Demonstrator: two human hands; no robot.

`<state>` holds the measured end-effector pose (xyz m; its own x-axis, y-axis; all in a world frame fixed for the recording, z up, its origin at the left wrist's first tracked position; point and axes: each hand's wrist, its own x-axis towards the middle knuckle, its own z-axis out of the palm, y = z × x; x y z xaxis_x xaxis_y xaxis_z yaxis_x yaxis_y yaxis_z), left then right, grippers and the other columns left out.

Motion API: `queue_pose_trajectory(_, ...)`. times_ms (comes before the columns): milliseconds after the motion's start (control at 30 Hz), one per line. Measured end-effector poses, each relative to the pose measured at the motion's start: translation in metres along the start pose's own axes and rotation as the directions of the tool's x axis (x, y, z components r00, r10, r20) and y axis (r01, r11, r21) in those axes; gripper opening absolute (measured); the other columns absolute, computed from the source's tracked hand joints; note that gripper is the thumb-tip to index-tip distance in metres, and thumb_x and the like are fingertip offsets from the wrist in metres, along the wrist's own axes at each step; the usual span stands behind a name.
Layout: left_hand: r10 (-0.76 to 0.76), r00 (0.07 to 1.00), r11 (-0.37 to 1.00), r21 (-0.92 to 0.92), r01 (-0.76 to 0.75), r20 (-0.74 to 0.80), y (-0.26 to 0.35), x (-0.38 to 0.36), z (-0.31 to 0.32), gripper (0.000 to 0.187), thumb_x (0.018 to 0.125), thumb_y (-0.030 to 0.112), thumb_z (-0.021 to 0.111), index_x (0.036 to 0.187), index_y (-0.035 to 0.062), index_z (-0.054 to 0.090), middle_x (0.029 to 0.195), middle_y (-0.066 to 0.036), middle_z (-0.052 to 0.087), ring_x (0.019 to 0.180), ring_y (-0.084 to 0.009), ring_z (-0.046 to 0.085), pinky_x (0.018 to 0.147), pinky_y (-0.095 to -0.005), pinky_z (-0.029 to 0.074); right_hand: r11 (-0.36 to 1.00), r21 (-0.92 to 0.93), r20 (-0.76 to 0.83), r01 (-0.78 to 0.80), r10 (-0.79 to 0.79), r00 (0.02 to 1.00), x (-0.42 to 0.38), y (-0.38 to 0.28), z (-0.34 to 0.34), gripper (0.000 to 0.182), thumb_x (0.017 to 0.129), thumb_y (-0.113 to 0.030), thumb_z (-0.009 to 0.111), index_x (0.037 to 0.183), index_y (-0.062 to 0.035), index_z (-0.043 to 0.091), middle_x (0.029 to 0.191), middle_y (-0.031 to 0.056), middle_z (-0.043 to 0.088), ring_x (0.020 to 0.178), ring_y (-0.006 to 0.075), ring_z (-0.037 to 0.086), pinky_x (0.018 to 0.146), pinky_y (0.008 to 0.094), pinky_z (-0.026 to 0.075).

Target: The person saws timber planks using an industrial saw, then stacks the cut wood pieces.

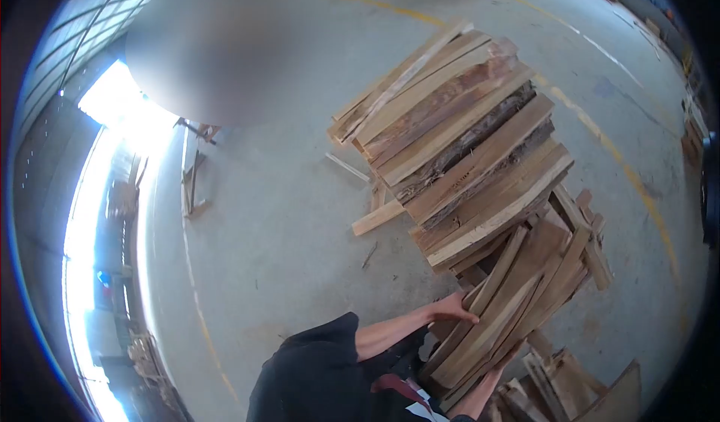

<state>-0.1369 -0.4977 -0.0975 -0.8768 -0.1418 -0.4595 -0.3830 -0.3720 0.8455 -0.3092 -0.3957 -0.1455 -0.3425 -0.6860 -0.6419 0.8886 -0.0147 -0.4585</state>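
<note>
I hold a bundle of several rough wooden slats (510,302) against my body, its far end reaching up and to the right. My left hand (455,309) lies on top of the bundle's near end, fingers curled over the slat edges. My right hand (505,360) grips the same bundle from below at its lower edge, mostly hidden by the wood. Just beyond the bundle lies a big pile of long bark-edged planks (457,133) on the concrete floor (285,227).
Loose offcuts (377,217) lie on the floor left of the pile. More wood scraps (559,384) sit at the lower right. A yellow painted line (622,163) crosses the floor. A wooden frame (191,182) stands near the bright doorway on the left.
</note>
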Motion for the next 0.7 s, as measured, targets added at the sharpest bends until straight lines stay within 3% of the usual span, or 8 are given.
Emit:
queue_pose_trajectory(67, -0.041, 0.999, 0.997, 0.067, 0.040, 0.012, 0.015, -0.008, -0.002, 0.095, 0.063, 0.056, 0.090, 0.134, 0.0015, 0.060, 0.120, -0.010, 0.069, 0.120, -0.0213, 0.057, 0.103, -0.0362, 0.042, 0.999, -0.042, 0.038, -0.016, 0.018, 0.999, 0.021, -0.009, 0.003, 0.080, 0.095, -0.068, 0.047, 0.150, -0.0096, 0.043, 0.143, 0.0125, 0.054, 0.126, 0.0309, 0.054, 0.102, 0.0478, 0.048)
queue_pose_trajectory(133, -0.195, 0.981, 0.913, 0.362, 0.188, -0.018, 0.043, -0.022, 0.005, 0.097, 0.060, 0.056, 0.091, 0.136, 0.0039, 0.059, 0.124, -0.011, 0.069, 0.120, -0.0234, 0.060, 0.102, -0.0370, 0.043, 0.997, -0.068, 0.063, -0.027, 0.032, 0.997, 0.019, -0.022, 0.016, 0.079, 0.096, -0.067, 0.047, 0.150, -0.0096, 0.043, 0.143, 0.0123, 0.054, 0.126, 0.0307, 0.054, 0.102, 0.0477, 0.048)
queue_pose_trajectory(333, 0.029, 0.985, 0.910, 0.404, -0.095, 0.167, 0.045, -0.026, 0.038, 0.085, 0.062, 0.038, 0.094, 0.131, -0.0003, 0.061, 0.123, -0.012, 0.069, 0.114, -0.0196, 0.063, 0.100, -0.0368, 0.047, 0.984, 0.118, -0.143, 0.131, -0.113, 0.983, -0.099, 0.004, -0.027, 0.077, 0.097, -0.065, 0.047, 0.150, -0.0097, 0.043, 0.143, 0.0118, 0.054, 0.126, 0.0301, 0.055, 0.102, 0.0472, 0.048)
queue_pose_trajectory(433, -0.107, 0.943, 0.889, 0.456, -0.052, 0.315, 0.069, -0.019, 0.073, 0.081, 0.062, 0.034, 0.095, 0.126, -0.0028, 0.061, 0.120, -0.011, 0.069, 0.106, -0.0188, 0.066, 0.093, -0.0369, 0.052, 0.761, 0.342, -0.582, 0.552, -0.290, 0.760, -0.250, 0.092, -0.064, 0.076, 0.097, -0.064, 0.047, 0.150, -0.0097, 0.043, 0.143, 0.0115, 0.054, 0.126, 0.0298, 0.055, 0.102, 0.0470, 0.048)
queue_pose_trajectory(467, -0.015, 0.918, 0.868, 0.461, -0.184, 0.395, 0.081, -0.020, 0.091, 0.083, 0.060, 0.034, 0.096, 0.124, -0.0040, 0.061, 0.117, -0.011, 0.070, 0.100, -0.0201, 0.067, 0.088, -0.0374, 0.054, 0.721, 0.310, -0.624, 0.619, -0.337, 0.705, -0.261, 0.104, -0.076, 0.072, 0.098, -0.059, 0.049, 0.151, -0.0097, 0.043, 0.147, 0.0091, 0.052, 0.129, 0.0282, 0.052, 0.106, 0.0451, 0.045)
queue_pose_trajectory(533, 0.065, 0.858, 0.946, 0.242, -0.216, 0.510, 0.069, -0.013, 0.129, 0.087, 0.058, 0.038, 0.096, 0.124, -0.0051, 0.059, 0.113, -0.011, 0.069, 0.100, -0.0217, 0.066, 0.088, -0.0372, 0.054, 0.718, 0.199, -0.691, 0.667, -0.379, 0.615, -0.326, 0.078, -0.040, 0.074, 0.098, -0.059, 0.049, 0.151, -0.0076, 0.042, 0.150, 0.0116, 0.048, 0.131, 0.0265, 0.050, 0.110, 0.0408, 0.038)
queue_pose_trajectory(600, 0.020, 0.790, 0.944, 0.248, -0.217, 0.613, 0.066, -0.013, 0.174, 0.095, 0.056, 0.047, 0.096, 0.124, -0.0064, 0.057, 0.113, -0.012, 0.067, 0.102, -0.0224, 0.064, 0.090, -0.0373, 0.051, 0.658, 0.278, -0.714, 0.700, -0.346, 0.608, -0.368, 0.092, -0.051, 0.079, 0.095, -0.063, 0.050, 0.147, -0.0031, 0.047, 0.142, 0.0162, 0.055, 0.125, 0.0262, 0.054, 0.106, 0.0400, 0.041)
queue_pose_trajectory(700, 0.014, 0.676, 0.958, 0.184, -0.221, 0.737, 0.086, 0.002, 0.215, 0.100, 0.054, 0.056, 0.095, 0.123, -0.0065, 0.057, 0.114, -0.010, 0.065, 0.105, -0.0219, 0.061, 0.092, -0.0370, 0.049, 0.556, 0.026, -0.804, 0.831, -0.483, 0.348, -0.426, 0.075, -0.010, 0.083, 0.091, -0.066, 0.054, 0.140, 0.0014, 0.054, 0.132, 0.0182, 0.062, 0.118, 0.0267, 0.058, 0.102, 0.0391, 0.042)
